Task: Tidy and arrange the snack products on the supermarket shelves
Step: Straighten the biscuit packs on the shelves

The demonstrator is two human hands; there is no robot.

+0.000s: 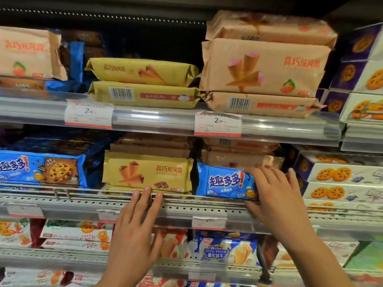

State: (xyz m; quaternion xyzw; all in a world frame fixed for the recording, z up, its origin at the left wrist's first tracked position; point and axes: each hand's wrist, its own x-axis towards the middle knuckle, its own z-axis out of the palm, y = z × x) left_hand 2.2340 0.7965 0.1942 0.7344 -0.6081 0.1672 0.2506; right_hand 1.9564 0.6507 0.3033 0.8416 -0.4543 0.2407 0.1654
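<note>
The blue cookie pack (224, 184) stood just right of the yellow cone pack (148, 171). The right hand (275, 189) gripped its right end; the left hand (134, 224) rested flat, fingers straight. Light, crinkly, probably slippery; best held by both ends.

A blue cookie pack (224, 182) stands on its edge on the middle shelf (186, 206), beside a yellow cone-snack pack (148, 171) (lying flat).
</note>
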